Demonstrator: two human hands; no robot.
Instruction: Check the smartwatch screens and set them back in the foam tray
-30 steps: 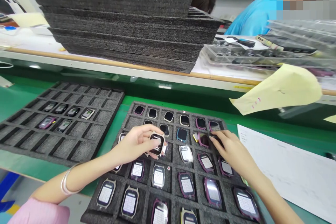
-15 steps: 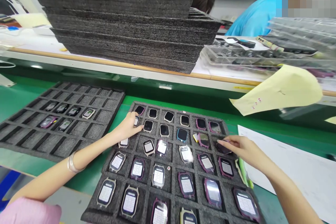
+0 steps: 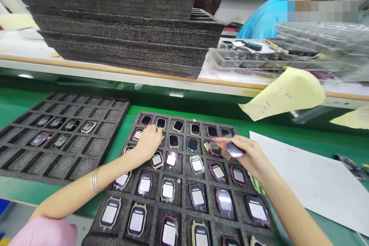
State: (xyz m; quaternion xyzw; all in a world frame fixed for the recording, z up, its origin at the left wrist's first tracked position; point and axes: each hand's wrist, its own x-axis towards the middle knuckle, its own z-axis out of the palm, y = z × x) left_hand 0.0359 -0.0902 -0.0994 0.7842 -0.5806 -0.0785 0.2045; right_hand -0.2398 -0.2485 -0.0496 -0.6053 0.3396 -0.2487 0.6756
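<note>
A foam tray (image 3: 184, 215) full of smartwatches without straps lies before me, many with lit screens. My right hand (image 3: 250, 153) pinches a purple-framed smartwatch (image 3: 234, 150), tilted above the tray's right side. Just left of it, another purple-framed watch (image 3: 214, 148) sits in its cell beside a small yellow tab. My left hand (image 3: 149, 142) is over the tray's upper left with fingers curled downward; whatever they grip is hidden behind the hand. Close to that hand are a pale-framed watch (image 3: 173, 141) on its right and a light-screened watch (image 3: 137, 134) on its left.
A second foam tray (image 3: 83, 153) on the left holds several watches. Behind, a tall stack of black foam trays (image 3: 121, 27) stands on a shelf beside clear plastic trays (image 3: 248, 63). Yellow paper (image 3: 285, 92) hangs from the shelf edge. A white sheet (image 3: 311, 177) lies at right.
My right hand has lifted the purple-framed watch from its cell and moved up and left with it. My left hand has shifted right, its fingers now curled over a cell. The view has turned slightly right.
</note>
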